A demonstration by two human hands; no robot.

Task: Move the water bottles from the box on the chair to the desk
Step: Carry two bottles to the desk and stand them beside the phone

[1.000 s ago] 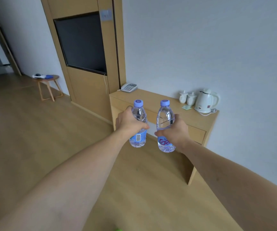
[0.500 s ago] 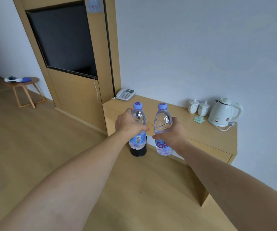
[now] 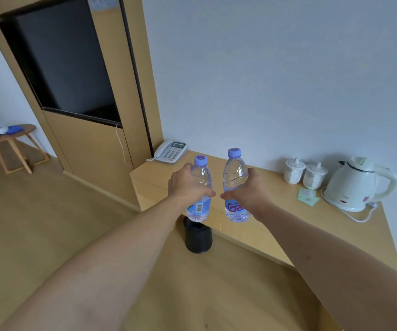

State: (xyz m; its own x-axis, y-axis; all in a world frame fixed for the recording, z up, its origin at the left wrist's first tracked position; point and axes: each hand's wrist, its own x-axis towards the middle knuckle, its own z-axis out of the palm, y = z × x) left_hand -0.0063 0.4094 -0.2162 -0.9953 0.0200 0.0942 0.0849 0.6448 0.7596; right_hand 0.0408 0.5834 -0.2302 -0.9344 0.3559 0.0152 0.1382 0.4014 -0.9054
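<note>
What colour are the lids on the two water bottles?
Light purple caps, seen clearly in the head view.

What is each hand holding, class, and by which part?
The left hand grips one water bottle around its middle, above the label. The right hand grips the other water bottle around its middle too. Both are upright.

Hiding most of the fingers (image 3: 250,172) behind the bottles (image 3: 234,177). Covering the middle of each label (image 3: 234,207) with a gripping hand (image 3: 188,187). Cropping the surface (image 3: 276,225) at the right edge. Blurring the print on the small card (image 3: 308,196) beyond reading.
</note>
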